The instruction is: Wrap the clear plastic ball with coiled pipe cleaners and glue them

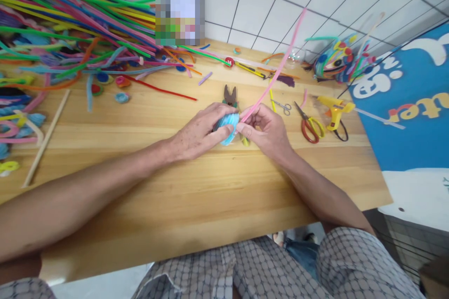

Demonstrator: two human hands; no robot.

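Observation:
Near the middle of the wooden table, my left hand [206, 131] is closed around a light blue coil of pipe cleaner [227, 129], its thumb lying across the front. My right hand [267, 131] pinches a long pink pipe cleaner [277, 72] close to the blue coil. The pink length slants up and to the right above the table. Whether its lower end touches the coil is hidden by my fingertips. Just behind my hands lie pliers [230, 96] with dark jaws, their handles partly covered.
Right of my hands lie small scissors [283, 106], red-and-yellow-handled scissors [310, 124] and a yellow glue gun [335, 110]. A yellow utility knife [249, 70] is further back. Many coloured pipe cleaners [80, 9] heap at the left, with a wooden stick [47, 138] in front.

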